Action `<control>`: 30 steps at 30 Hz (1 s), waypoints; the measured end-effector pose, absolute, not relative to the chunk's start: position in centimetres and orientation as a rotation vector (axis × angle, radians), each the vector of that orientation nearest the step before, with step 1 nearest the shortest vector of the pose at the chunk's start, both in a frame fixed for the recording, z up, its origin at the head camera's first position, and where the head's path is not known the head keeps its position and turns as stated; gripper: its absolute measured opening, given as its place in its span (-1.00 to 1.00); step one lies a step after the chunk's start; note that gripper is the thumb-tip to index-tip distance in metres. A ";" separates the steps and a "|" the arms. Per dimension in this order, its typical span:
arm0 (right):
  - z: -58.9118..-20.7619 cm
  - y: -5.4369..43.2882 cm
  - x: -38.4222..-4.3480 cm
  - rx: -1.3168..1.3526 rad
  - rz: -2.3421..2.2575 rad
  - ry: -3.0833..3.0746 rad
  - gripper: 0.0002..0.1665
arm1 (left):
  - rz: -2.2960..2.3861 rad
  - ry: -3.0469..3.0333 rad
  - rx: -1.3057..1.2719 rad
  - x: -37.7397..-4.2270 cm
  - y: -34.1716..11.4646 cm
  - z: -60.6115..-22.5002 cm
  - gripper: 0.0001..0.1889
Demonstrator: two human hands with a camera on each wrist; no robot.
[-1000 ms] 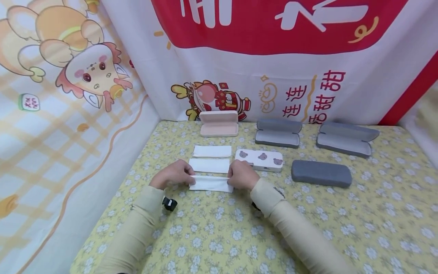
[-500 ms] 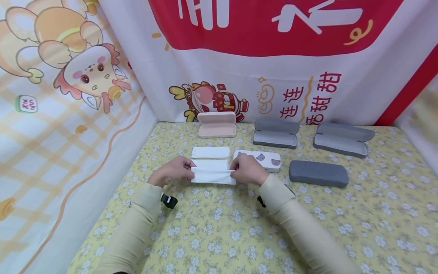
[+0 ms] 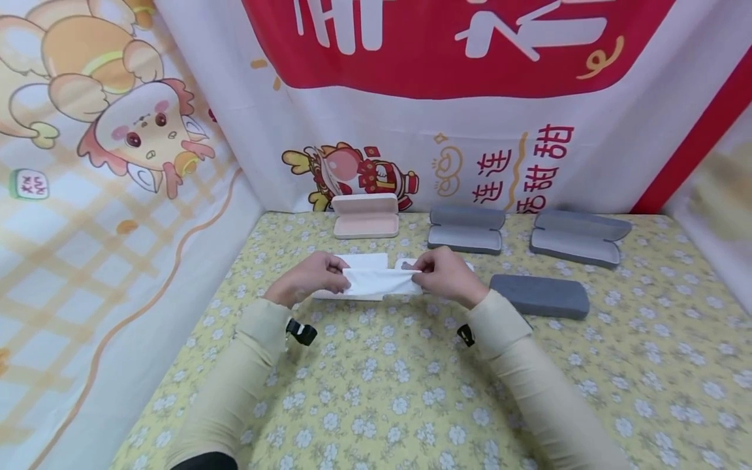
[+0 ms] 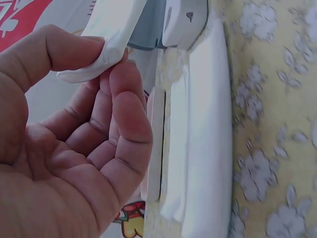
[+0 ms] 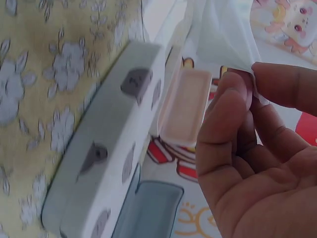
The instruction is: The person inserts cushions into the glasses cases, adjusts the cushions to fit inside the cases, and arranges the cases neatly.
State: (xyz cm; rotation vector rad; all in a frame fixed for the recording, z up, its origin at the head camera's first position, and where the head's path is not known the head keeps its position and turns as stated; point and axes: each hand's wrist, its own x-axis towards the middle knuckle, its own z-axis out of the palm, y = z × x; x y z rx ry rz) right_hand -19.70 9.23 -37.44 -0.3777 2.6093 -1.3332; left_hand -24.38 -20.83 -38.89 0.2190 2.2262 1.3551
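Observation:
A folded white cloth (image 3: 382,282) is stretched in the air between both hands, just above the table. My left hand (image 3: 317,274) pinches its left end between thumb and fingers, seen close in the left wrist view on the cloth end (image 4: 111,34). At the opposite end, my right hand (image 3: 448,275) pinches a corner. Two more folded white cloths lie side by side beneath: the back one (image 3: 364,261) and the front one (image 4: 210,124), which the held cloth partly covers in the head view. Behind the right hand is a white glasses case with bears (image 5: 104,144), mostly hidden from the head.
At the back stand an open pink case (image 3: 365,225) and two open grey cases, one in the middle (image 3: 464,238) and one further right (image 3: 572,245). A closed grey case (image 3: 537,297) lies right of the right hand. Printed curtains (image 3: 364,117) border the flowered tablecloth (image 3: 399,391).
Both hands have lifted the front cloth off the table and moved it back and slightly right, over the other cloths. Its end now overlaps the bear case from the head.

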 end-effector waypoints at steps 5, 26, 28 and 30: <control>-37.2 10.6 -20.1 -0.298 -1.345 2.638 -0.87 | 1.398 2.196 0.216 -25.2 -19.1 -38.6 -0.76; -37.0 17.2 -21.1 -0.086 -1.572 2.594 -0.76 | 1.471 2.160 0.301 -28.0 -11.5 -38.2 -0.91; -37.1 17.8 -21.3 -0.074 -1.573 2.593 -0.74 | 1.487 2.144 0.305 -28.3 -10.8 -38.3 -0.93; -37.2 18.3 -21.5 -0.067 -1.564 2.599 -0.71 | 1.507 2.129 0.293 -28.6 -10.1 -38.3 -0.94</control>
